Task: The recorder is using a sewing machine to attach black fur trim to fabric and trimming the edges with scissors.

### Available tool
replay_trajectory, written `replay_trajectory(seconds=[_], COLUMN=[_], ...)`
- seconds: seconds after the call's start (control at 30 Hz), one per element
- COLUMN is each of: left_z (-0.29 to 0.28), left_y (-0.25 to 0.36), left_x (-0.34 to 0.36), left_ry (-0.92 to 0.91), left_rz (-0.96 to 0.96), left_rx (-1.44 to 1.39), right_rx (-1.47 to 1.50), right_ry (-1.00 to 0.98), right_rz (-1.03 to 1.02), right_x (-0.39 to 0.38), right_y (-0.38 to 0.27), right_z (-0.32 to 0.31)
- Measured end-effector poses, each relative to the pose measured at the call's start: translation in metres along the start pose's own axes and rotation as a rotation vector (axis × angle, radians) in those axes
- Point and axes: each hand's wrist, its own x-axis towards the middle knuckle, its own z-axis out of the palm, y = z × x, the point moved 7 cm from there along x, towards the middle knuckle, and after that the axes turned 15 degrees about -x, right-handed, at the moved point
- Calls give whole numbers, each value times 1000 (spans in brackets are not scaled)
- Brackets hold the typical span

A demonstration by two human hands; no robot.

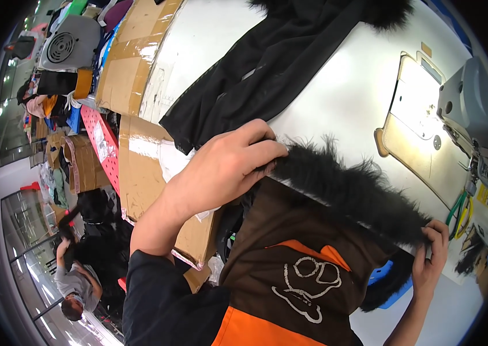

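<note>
A strip of black fur trim (353, 187) stretches between my two hands along the front edge of the white table (330, 109). My left hand (218, 167) pinches its left end, fingers pressed together. At the other end, my right hand (432, 251) grips the trim between thumb and curled fingers. Beyond my left hand lies a black sheer garment (255, 69) with fur at its far end. Whether the strip is joined to that garment is hidden behind my left hand.
A sewing machine (475, 104) with a lit bed plate (417, 115) stands on the right, near green and yellow cables (461, 216). Cardboard boxes (140, 167) border the table's left. Below the trim is my brown and orange apron (296, 259). Another person (79, 282) sits far left.
</note>
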Motion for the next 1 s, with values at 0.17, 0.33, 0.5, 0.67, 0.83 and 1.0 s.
replay_trajectory(seconds=[0.17, 0.33, 0.5, 0.67, 0.83, 1.0], left_z=[-1, 1, 2, 4, 8, 13], left_y=[0, 0, 0, 2, 12, 16], left_x=[2, 2, 1, 0, 0, 4], left_ry=[26, 22, 40, 39, 27, 31], left_rz=[5, 16, 28, 25, 89, 131], left_rx=[20, 22, 72, 120, 194, 330], right_rx=[-11, -8, -14, -24, -60, -230], right_ry=[1, -1, -1, 3, 49, 180], right_rz=[6, 1, 14, 8, 0, -95], right_x=[1, 1, 2, 4, -1, -6], right_y=[-2, -3, -5, -7, -2, -15], right_z=[-1, -2, -2, -2, 1, 3])
